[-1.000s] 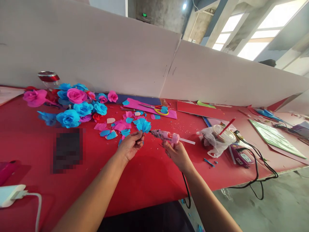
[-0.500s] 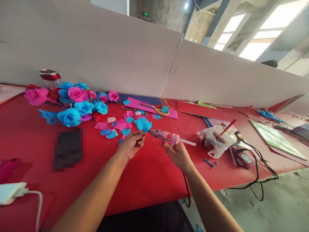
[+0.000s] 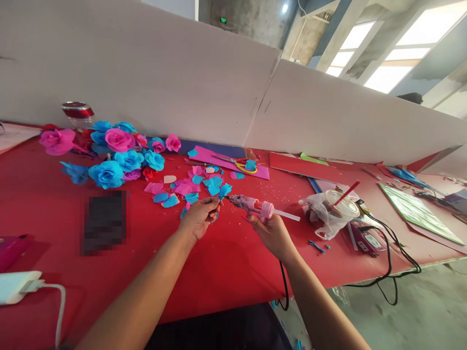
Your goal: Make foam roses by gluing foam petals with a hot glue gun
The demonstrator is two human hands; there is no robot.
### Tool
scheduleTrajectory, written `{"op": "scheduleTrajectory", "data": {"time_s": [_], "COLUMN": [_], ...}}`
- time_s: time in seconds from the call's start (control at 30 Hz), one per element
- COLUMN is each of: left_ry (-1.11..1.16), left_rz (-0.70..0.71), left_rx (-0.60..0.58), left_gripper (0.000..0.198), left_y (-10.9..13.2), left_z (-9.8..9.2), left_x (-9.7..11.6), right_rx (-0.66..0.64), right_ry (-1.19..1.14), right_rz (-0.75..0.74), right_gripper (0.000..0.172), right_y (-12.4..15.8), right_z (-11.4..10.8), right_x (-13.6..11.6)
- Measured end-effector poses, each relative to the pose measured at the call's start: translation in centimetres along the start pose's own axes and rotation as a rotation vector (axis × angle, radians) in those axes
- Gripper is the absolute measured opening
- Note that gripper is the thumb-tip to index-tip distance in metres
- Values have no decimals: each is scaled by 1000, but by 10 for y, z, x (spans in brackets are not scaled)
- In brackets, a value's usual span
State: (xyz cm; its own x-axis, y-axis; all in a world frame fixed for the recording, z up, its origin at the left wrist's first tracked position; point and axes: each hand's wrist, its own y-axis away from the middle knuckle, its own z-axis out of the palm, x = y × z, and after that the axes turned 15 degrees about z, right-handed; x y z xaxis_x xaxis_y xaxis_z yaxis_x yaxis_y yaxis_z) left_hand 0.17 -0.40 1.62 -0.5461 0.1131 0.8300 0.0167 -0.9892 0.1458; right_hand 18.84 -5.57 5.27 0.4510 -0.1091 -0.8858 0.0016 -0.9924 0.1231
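Pinching a small blue paper petal [image 3: 223, 189] between thumb and fingertips, the left hand [image 3: 199, 218] is closed on it just above the red-covered table [image 3: 226, 262], with the petal sticking up at the far side of the fingers. The right hand [image 3: 272, 232] is wrapped around the grip of a pink hot glue gun [image 3: 251, 204]. Its speckled nozzle end points left and sits just beside the petal; whether the tip meets the paper cannot be told. A clear glue stick [image 3: 288, 214] juts out of the gun's back end toward the right, and a black cord [image 3: 283, 287] drops from below the right wrist over the table edge. Just beyond the hands lies a scatter of loose pink and blue paper petals [image 3: 182, 188], and further left is a heap of finished blue and pink paper roses [image 3: 116, 155]. Yellow-handled scissors [image 3: 242, 166] rest on a pink sheet [image 3: 219, 158] near the white partition board [image 3: 146, 82]. To the right of the glue gun stands a clear plastic cup with a red straw [image 3: 341, 204], inside a thin plastic bag. A white charger block [image 3: 14, 287] lies at the near left edge.
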Motion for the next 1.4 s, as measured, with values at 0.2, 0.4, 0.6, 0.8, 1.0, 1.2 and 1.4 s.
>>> {"op": "scheduleTrajectory", "data": {"time_s": [0.2,0.4,0.6,0.8,1.0,1.2,1.4], "left_ry": [-10,4,-3,-39,64,120,104], "left_rz": [9,-5,-54,10,-50,-79,-60], "left_rx": [-26,-44,-65,-58,-15,15,-17], "left_gripper": [22,24,17,10,10,13,10], "left_y": [-1,-2,0,2,2,3,4], "left_z": [-2,-4,-2,-1,1,2,1], "left_x": [-2,-2,-1,-3,6,10,9], "right_rx": [15,117,108,161,185,76,116], "right_ry": [42,207,296,122,-27,23,58], "right_rz": [-11,-96,-107,-145,-125,-160,-147], "right_gripper": [37,23,25,32,42,38,38], "right_y": [-2,1,3,-3,0,1,-5], "right_z": [1,1,1,0,-6,0,5], "right_x": [1,2,3,0,-9,8,9]}}
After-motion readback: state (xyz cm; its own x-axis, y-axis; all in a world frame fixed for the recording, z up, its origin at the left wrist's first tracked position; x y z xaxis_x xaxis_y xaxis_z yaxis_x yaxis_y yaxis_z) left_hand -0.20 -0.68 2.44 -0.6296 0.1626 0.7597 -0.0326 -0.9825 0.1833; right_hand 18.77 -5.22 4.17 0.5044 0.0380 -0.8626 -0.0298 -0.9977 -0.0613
